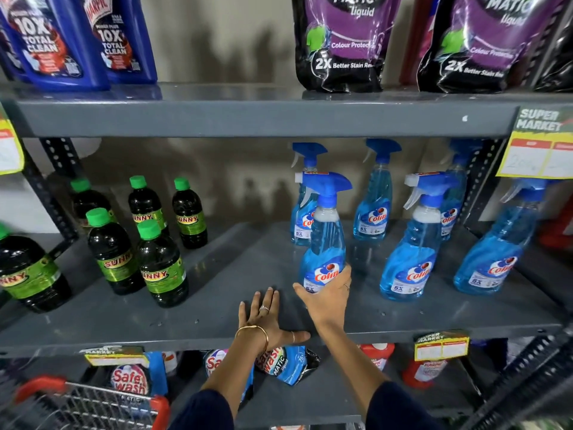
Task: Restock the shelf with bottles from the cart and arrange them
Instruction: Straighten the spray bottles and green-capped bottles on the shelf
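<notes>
A blue Colin spray bottle [325, 243] stands upright near the front middle of the grey middle shelf [217, 324]. My right hand [328, 301] is wrapped around its base from the front. My left hand [266, 321] lies flat on the shelf just left of it, fingers spread, holding nothing. Several more Colin spray bottles [412, 262] stand to the right and behind. Several dark Sunny bottles with green caps [161, 268] stand on the shelf's left part. The cart [93, 405], red-trimmed wire, shows at bottom left.
The upper shelf holds blue Harpic bottles [62, 41] and purple Matic pouches [344, 41]. Below are Safewash pouches [130, 380] and red bottles [424, 370]. Price tags [539, 147] hang on the shelf edges. Perforated uprights [59, 187] flank the bay.
</notes>
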A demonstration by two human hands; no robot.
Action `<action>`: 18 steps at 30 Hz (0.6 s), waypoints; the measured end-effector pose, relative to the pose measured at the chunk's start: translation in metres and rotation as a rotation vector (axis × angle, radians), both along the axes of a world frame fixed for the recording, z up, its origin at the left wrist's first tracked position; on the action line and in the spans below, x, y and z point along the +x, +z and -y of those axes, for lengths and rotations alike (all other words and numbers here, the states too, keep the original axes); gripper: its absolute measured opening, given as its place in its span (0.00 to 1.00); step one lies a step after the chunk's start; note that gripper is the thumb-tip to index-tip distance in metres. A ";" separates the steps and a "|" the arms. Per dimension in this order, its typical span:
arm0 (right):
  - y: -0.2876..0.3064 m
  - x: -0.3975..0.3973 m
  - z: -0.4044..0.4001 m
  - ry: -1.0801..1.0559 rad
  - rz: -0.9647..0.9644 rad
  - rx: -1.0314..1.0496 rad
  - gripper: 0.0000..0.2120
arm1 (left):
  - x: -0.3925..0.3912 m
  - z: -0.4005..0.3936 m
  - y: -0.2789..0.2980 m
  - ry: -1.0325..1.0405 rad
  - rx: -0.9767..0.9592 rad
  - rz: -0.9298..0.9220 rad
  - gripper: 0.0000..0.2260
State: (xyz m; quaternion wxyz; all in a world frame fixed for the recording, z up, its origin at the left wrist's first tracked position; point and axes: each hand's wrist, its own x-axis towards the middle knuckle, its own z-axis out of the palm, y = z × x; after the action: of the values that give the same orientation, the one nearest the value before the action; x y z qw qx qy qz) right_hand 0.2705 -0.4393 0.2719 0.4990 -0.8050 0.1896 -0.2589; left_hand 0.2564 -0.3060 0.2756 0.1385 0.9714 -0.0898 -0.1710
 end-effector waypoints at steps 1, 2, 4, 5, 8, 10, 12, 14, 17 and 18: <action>0.000 0.001 0.001 0.008 -0.006 0.004 0.54 | 0.000 0.000 0.000 -0.003 -0.003 0.001 0.53; 0.000 0.001 0.002 0.020 -0.010 0.003 0.54 | 0.000 -0.001 0.000 -0.007 -0.006 0.002 0.53; 0.000 0.000 0.005 0.048 -0.010 -0.006 0.55 | 0.000 -0.001 0.002 -0.015 -0.007 0.000 0.52; 0.000 -0.002 0.007 0.060 -0.006 -0.015 0.56 | -0.001 -0.002 0.002 -0.017 -0.008 0.001 0.52; 0.001 -0.010 0.009 0.083 0.047 -0.036 0.57 | -0.001 -0.002 0.002 -0.027 -0.014 0.005 0.52; 0.000 -0.017 0.007 0.081 0.108 -0.042 0.55 | -0.001 -0.004 0.002 -0.034 -0.020 0.010 0.51; -0.001 -0.026 0.003 0.057 0.159 -0.080 0.50 | -0.001 -0.007 0.002 -0.044 -0.025 0.024 0.51; -0.001 -0.034 0.000 -0.010 0.200 -0.207 0.43 | -0.002 -0.012 0.000 -0.051 -0.023 0.047 0.50; 0.006 -0.043 -0.002 -0.074 0.176 -0.478 0.34 | -0.004 -0.026 0.000 -0.035 -0.023 0.058 0.49; 0.009 -0.043 -0.002 -0.060 0.163 -0.535 0.31 | -0.004 -0.031 0.000 -0.027 -0.022 0.054 0.48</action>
State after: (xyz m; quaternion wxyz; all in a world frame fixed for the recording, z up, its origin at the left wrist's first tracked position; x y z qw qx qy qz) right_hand 0.2275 -0.4370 0.2809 0.2745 -0.8786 0.0977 -0.3784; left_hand 0.2523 -0.2746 0.2753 0.1444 0.9727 -0.1085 -0.1455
